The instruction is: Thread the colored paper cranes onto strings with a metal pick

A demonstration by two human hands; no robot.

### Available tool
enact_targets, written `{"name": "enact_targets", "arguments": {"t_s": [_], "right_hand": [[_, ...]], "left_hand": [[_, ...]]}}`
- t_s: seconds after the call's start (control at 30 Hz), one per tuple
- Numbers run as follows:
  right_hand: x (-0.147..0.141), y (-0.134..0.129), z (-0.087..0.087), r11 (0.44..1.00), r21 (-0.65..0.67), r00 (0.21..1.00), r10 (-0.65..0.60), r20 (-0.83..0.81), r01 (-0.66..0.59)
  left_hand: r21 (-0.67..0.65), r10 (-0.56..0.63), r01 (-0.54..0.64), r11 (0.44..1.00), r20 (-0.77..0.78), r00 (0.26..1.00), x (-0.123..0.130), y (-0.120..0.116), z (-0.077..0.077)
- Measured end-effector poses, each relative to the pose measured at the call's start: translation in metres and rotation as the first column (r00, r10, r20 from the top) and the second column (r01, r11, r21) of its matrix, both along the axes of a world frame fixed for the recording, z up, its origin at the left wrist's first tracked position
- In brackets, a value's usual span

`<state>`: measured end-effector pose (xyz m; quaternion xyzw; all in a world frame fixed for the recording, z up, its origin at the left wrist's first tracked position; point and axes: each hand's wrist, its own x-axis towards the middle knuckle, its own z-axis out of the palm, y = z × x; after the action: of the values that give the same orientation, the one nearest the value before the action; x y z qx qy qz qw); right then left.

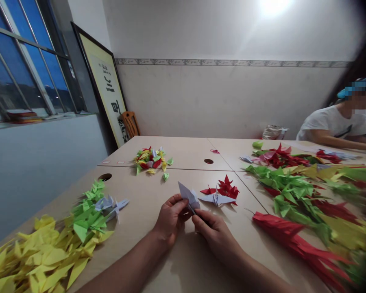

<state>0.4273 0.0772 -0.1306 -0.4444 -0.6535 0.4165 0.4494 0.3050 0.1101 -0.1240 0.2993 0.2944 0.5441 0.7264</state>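
My left hand (171, 217) grips a folded pale lilac paper crane (189, 195) near its base, and the crane's wing rises above my fingers. My right hand (215, 232) comes in from the right and pinches a thin dark pin-like object (191, 210) against the underside of the crane. The object's far end is hidden by my fingers. Just beyond my hands lie a pale lilac crane (216, 198) and a small heap of red paper cranes (224, 189), apart from my fingers.
Heaps of yellow (36, 260), green (88, 215) and red paper cranes (295, 248) cover the pale wooden table (186, 154). A mixed pile (149, 160) stands farther ahead. A person in a white T-shirt (332, 126) sits at the far right, beyond the table.
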Motion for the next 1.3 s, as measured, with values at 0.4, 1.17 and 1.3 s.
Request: {"name": "enact_targets", "arguments": {"t_s": [0.4, 1.17, 1.3], "right_hand": [[0.013, 0.007, -0.002, 0.981, 0.129, 0.981, -0.158, 0.112, 0.143], [0.013, 0.007, -0.001, 0.963, 0.120, 0.970, -0.244, 0.015, 0.241], [0.011, 0.007, -0.003, 0.971, 0.127, 0.979, -0.202, -0.021, 0.203]], "left_hand": [[0.589, 0.472, -0.075, 0.804, -0.558, 0.683, -0.020, 0.011, -0.008], [0.603, 0.469, 0.027, 0.797, -0.646, 0.602, -0.011, -0.006, 0.000], [0.609, 0.411, 0.091, 0.788, -0.631, 0.658, -0.008, -0.012, 0.003]]}}
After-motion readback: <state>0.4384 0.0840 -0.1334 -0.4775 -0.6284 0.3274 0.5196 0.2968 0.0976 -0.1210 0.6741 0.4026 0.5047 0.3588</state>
